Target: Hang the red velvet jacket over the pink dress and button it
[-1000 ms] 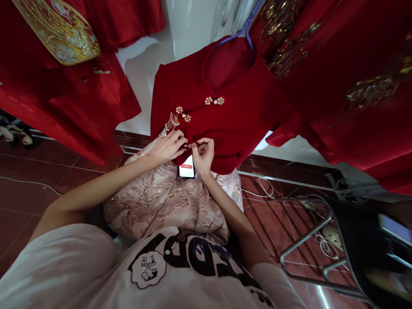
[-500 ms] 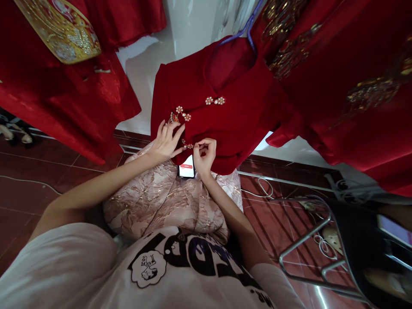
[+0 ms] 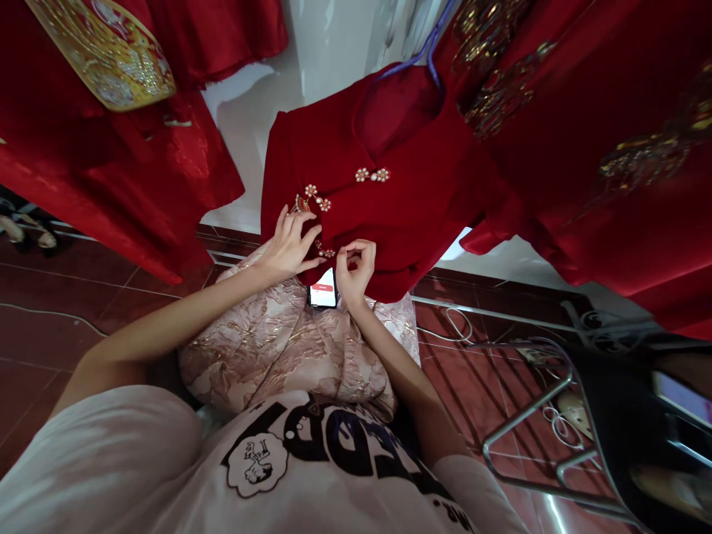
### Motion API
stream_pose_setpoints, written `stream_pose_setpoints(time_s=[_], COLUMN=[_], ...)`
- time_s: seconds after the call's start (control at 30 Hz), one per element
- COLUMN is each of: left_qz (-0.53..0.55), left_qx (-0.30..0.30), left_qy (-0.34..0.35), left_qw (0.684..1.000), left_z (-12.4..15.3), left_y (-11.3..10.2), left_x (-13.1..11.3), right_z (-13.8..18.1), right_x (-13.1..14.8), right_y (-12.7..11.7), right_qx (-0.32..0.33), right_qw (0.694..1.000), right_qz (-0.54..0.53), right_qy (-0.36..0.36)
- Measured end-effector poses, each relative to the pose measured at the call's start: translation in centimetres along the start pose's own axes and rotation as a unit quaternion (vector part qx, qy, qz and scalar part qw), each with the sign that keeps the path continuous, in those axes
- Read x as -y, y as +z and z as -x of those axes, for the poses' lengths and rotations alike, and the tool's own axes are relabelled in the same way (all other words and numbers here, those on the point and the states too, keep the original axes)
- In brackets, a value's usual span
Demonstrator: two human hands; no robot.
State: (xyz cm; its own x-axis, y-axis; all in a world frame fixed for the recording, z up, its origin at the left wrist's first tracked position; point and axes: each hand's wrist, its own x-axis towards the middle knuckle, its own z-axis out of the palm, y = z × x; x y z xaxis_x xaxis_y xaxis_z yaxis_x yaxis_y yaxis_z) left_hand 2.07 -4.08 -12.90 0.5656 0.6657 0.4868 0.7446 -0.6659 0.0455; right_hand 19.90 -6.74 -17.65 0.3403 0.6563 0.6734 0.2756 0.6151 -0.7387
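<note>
A red velvet jacket (image 3: 400, 215) hangs on a purple hanger (image 3: 428, 52) in front of me, with pearl flower clasps (image 3: 371, 175) down its front. My left hand (image 3: 289, 245) lies against the cloth with fingers stretched, its thumb by the lowest pearl clasp (image 3: 327, 253). My right hand (image 3: 353, 267) is curled, pinching the jacket's edge beside that clasp. A phone (image 3: 323, 291) with a lit screen rests on my lap just under both hands, on pink and gold brocade cloth (image 3: 278, 341).
Red embroidered garments hang at left (image 3: 111, 133) and right (image 3: 601, 126). A metal-framed chair (image 3: 534, 415) stands at the right on the dark red tiled floor (image 3: 67, 297). White cables (image 3: 456, 326) lie on the floor. A white wall (image 3: 328, 52) is behind.
My left hand went from a pinch at the lowest clasp to spread fingers higher on the cloth. My right hand stayed curled at the clasp.
</note>
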Motion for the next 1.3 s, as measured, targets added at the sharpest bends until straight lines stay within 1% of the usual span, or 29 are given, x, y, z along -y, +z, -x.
stream_pose_setpoints(time_s=[0.13, 0.2, 0.27, 0.4, 0.57, 0.77, 0.9, 1.0, 1.07, 1.13, 1.23, 1.3], left_qz=[-0.012, -0.021, -0.024, -0.005, -0.001, -0.03, -0.069, -0.096, -0.107, -0.111, -0.099, -0.082], left_qx=[0.031, 0.035, 0.028, 0.019, 0.01, -0.001, -0.019, -0.013, -0.008, -0.007, 0.009, 0.021], left_qy=[0.085, 0.109, 0.117, 0.114, 0.114, 0.132, 0.145, 0.153, 0.149, 0.14, 0.118, 0.095], left_qw=[0.996, 0.993, 0.992, 0.993, 0.993, 0.991, 0.987, 0.984, 0.983, 0.984, 0.988, 0.992], left_z=[-0.3, -0.5, -0.6, -0.7, -0.7, -0.7, -0.7, -0.7, -0.7, -0.7, -0.9, -1.1], left_y=[-0.2, -0.2, -0.1, 0.2, 0.3, 0.2, 0.2, 0.1, 0.0, -0.2, -0.4, -0.6], left_x=[-0.1, 0.0, 0.2, 0.6, 0.7, 0.9, 1.0, 1.0, 1.0, 0.9, 0.7, 0.5], right_z=[0.0, 0.0, 0.0, 0.1, 0.1, 0.0, 0.0, 0.0, 0.1, 0.1, 0.2, 0.2], right_x=[-0.1, -0.1, -0.2, -0.3, -0.3, -0.2, -0.2, -0.2, -0.1, 0.0, 0.1, 0.1], right_y=[0.0, 0.0, 0.0, 0.1, 0.2, 0.1, 0.0, 0.0, 0.0, 0.0, 0.0, 0.0], right_qx=[0.01, 0.014, 0.013, 0.012, 0.011, 0.02, 0.048, 0.049, 0.049, 0.067, 0.101, 0.106], right_qw=[1.0, 1.0, 1.0, 1.0, 1.0, 1.0, 0.999, 0.999, 0.998, 0.997, 0.995, 0.994], right_qz=[0.01, 0.005, 0.002, 0.022, 0.004, 0.014, 0.005, 0.011, 0.024, 0.029, 0.011, 0.005], right_qy=[0.023, 0.026, 0.023, 0.018, 0.0, 0.004, 0.025, 0.009, -0.01, -0.021, -0.022, -0.015])
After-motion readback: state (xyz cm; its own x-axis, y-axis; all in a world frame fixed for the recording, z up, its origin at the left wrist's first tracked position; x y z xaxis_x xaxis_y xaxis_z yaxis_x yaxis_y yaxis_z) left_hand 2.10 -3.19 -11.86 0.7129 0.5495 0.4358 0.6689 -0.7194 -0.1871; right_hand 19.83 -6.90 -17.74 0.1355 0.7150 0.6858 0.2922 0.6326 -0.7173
